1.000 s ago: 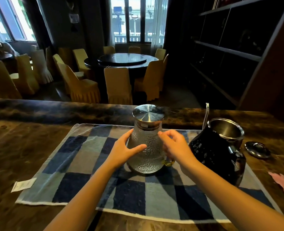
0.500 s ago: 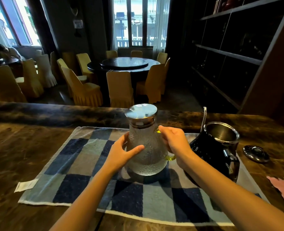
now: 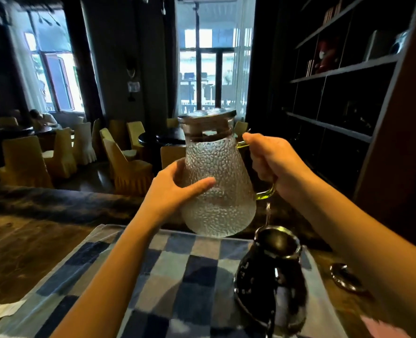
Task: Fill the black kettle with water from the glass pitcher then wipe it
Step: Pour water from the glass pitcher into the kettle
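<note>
Both forearms reach forward over the desk (image 3: 19, 252). The right hand (image 3: 275, 164) is raised, fingers (image 3: 258, 152) clamped round the greenish handle (image 3: 266, 195) of the one glass pitcher (image 3: 220, 191), which hangs in the air above the checked cloth (image 3: 177, 276), tilted slightly. The left hand (image 3: 175, 189) steadies the pitcher's near side, palm against the glass, thumb stretched across the front, its fingers curled behind. The pitcher's metal lid (image 3: 207, 117) is on. One black kettle (image 3: 272, 279) stands open on the cloth, below and right of the pitcher. One small round lid (image 3: 346, 276) lies on the desk right of the kettle. A pink cloth (image 3: 382, 328) shows at the lower right corner. One white slip (image 3: 5, 309) lies by the checked cloth's left edge.
</note>
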The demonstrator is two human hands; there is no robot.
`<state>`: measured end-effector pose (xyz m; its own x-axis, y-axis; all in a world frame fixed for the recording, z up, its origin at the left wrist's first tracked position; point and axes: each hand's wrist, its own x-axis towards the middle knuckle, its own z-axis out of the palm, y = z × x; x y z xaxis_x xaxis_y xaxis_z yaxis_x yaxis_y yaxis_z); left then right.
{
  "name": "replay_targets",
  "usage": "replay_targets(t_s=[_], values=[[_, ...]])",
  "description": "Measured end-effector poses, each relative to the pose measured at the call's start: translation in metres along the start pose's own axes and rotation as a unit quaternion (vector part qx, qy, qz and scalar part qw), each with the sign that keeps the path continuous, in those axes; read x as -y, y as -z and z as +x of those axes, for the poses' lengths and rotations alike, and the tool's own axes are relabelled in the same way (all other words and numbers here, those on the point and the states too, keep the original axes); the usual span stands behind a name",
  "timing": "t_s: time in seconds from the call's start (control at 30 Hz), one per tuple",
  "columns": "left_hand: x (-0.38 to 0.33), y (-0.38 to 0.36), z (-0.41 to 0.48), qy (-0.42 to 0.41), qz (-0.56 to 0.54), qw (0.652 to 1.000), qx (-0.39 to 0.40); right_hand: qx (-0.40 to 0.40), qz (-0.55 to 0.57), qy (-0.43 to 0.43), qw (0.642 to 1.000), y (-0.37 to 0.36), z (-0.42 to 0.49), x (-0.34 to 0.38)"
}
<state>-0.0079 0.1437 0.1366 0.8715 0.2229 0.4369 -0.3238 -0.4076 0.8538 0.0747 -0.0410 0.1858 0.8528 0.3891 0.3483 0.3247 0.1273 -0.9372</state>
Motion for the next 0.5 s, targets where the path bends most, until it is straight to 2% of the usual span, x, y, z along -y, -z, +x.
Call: replay_targets(t_s=[0.17,0.27,0.5], values=[[-0.030,-0.054,0.014,-0.017,-0.024,0.999,-0.021,-0.028,-0.059,0.035,0.997,0.058,0.006,0.029],[-0.042,-0.094,0.014,-0.023,-0.052,0.998,-0.006,-0.021,-0.109,0.072,0.991,0.097,0.002,0.040],[-0.050,-0.196,0.000,0.014,-0.211,0.977,0.003,-0.033,-0.209,0.096,0.973,0.174,-0.015,0.046]])
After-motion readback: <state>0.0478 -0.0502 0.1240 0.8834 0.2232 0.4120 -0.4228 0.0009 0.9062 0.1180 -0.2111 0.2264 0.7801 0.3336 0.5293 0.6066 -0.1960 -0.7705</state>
